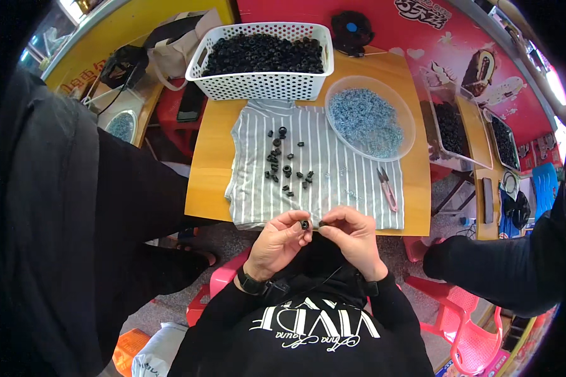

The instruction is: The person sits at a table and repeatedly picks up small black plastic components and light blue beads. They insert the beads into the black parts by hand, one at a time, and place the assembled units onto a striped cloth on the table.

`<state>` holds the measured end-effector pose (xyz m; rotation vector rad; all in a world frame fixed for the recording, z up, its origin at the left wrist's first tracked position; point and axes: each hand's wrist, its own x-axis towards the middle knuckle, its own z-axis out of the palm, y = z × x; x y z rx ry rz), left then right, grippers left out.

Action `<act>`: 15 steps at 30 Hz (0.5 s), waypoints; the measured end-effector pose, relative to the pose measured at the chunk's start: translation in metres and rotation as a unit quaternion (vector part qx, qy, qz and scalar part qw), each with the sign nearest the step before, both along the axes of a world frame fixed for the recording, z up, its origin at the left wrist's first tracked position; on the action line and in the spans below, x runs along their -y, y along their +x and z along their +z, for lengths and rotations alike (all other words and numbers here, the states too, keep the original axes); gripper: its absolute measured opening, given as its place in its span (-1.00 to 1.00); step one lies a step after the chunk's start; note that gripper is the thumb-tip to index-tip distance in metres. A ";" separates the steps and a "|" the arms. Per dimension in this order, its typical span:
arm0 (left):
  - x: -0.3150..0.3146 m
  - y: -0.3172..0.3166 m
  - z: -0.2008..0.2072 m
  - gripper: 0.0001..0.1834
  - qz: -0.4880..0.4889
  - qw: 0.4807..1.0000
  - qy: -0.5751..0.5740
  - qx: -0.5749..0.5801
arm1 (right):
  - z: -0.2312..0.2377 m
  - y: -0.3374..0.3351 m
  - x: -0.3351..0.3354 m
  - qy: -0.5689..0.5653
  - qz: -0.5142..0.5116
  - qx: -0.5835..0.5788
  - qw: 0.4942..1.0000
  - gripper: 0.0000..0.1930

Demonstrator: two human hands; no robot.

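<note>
Just past the near edge of the table, my left hand (274, 244) pinches a small black ring-shaped part (305, 224) between thumb and fingers, its hole showing. Close beside it, my right hand (355, 237) is closed in a pinch on a smaller black piece (322, 223), mostly covered by the fingertips. Beyond both hands, several loose black parts (287, 170) lie scattered on a grey-and-white striped cloth (251, 201). A few clear bits (351, 193) rest on the cloth too. Pink-handled thread snips (388, 189) lie to the right, blades pointing away.
A white perforated basket (261, 86) full of black parts stands at the table's back. Right of it is a round tub (409, 135) of clear bluish pieces. A black fan (352, 31) sits behind. People in dark clothes flank me; a pink chair (468, 327) is at lower right.
</note>
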<state>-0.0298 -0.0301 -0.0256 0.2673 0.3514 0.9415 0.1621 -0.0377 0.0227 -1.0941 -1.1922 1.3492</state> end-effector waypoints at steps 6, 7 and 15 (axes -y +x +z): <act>0.005 0.017 0.000 -0.73 -0.029 0.995 -0.072 0.055 | -0.001 0.003 0.015 -0.010 -0.026 -0.038 0.999 -0.88; 0.006 0.021 0.001 -0.73 -0.038 0.993 -0.086 0.076 | 0.000 0.004 0.016 -0.014 -0.034 -0.055 0.998 -0.89; 0.006 0.032 0.004 -0.73 -0.010 0.992 -0.058 0.114 | 0.000 0.014 0.023 0.009 -0.064 -0.056 0.996 -0.92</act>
